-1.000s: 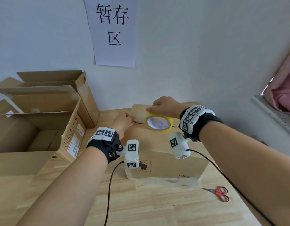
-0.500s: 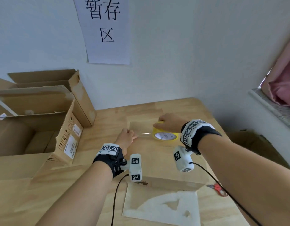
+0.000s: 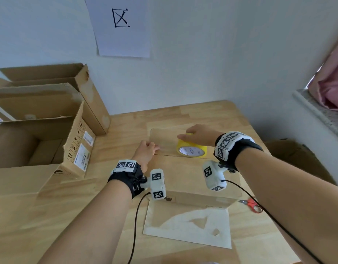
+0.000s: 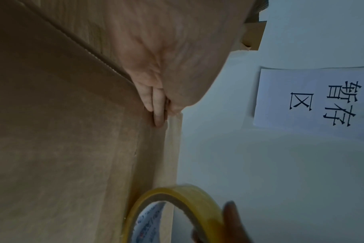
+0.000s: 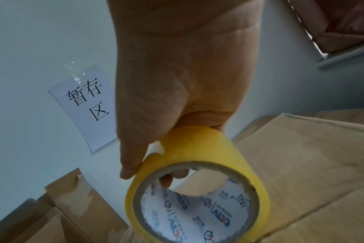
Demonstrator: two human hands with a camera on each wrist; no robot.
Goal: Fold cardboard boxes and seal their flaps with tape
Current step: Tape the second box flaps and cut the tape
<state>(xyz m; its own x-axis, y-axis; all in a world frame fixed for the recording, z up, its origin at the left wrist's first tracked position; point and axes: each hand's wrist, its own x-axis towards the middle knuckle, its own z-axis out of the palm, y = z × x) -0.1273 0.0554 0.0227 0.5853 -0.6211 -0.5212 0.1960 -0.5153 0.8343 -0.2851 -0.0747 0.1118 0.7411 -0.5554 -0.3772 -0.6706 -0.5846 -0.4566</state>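
A closed cardboard box (image 3: 187,176) lies flat on the wooden table (image 3: 50,216). My left hand (image 3: 156,148) presses straight fingers (image 4: 158,115) on the end of a clear tape strip (image 4: 171,148) at the left end of the box's top seam. To its right on the same seam, my right hand (image 3: 189,135) grips the yellow tape roll (image 3: 191,150). In the right wrist view the thumb lies on the outside of the roll (image 5: 197,164) and a finger reaches into its core. The strip runs from the left fingers to the roll (image 4: 177,213).
Open cardboard boxes (image 3: 40,130) crowd the table's left side up to the wall. Red scissors (image 3: 253,204) lie right of the box. A flat sheet with white patches (image 3: 187,225) lies in front of it. Cables trail from both wrists. A window sill (image 3: 320,115) juts in at right.
The head view has risen and tilted down, so the box top now shows from above. Both hands keep their holds on the seam, and the roll sits about as far from the left hand.
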